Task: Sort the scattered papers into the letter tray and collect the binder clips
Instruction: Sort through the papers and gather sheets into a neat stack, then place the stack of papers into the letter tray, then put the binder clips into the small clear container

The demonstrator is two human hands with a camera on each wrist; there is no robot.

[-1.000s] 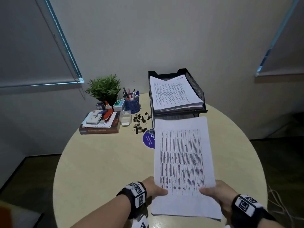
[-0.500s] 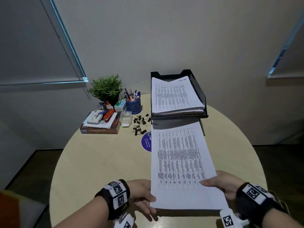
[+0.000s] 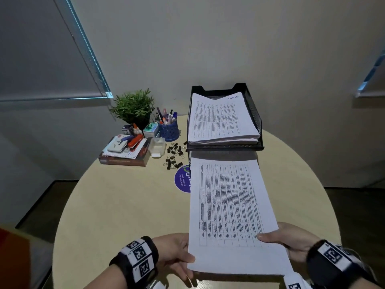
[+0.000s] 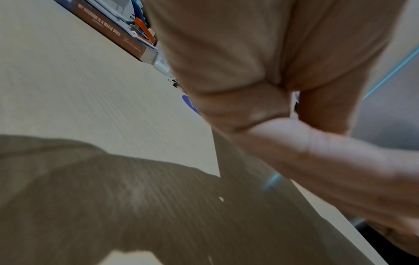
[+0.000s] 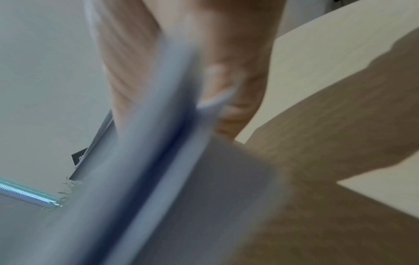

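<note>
Pale walls and drawn grey blinds close in behind a round, cream-coloured table, whose near and left stretches lie open. Held just above it at the near side is a stack of white printed sheets with dense table text; its long axis runs away from the person toward the far wall, the far short edge reaching up to the front of the black mesh letter tray and covering the tray's lower front. Another pile of printed paper already lies in the tray's top tier, lined up the same way.

The left hand holds the stack's near left corner, thumb on top and fingers curled underneath. The right hand grips the right edge, thumb lying flat on the top sheet, the other fingers hidden beneath the paper. The right wrist view shows the stack's edge pinched against the palm, though it is badly blurred.

Left of the tray, a scatter of small black binder clips sits on the table, just beside a round purple sticker that the stack partly covers. Further left stand a blue mesh pen cup, a small green potted plant and a brown book piled with a stapler and other oddments too small to make out. The left wrist view shows mostly the palm and shadow on the tabletop.
</note>
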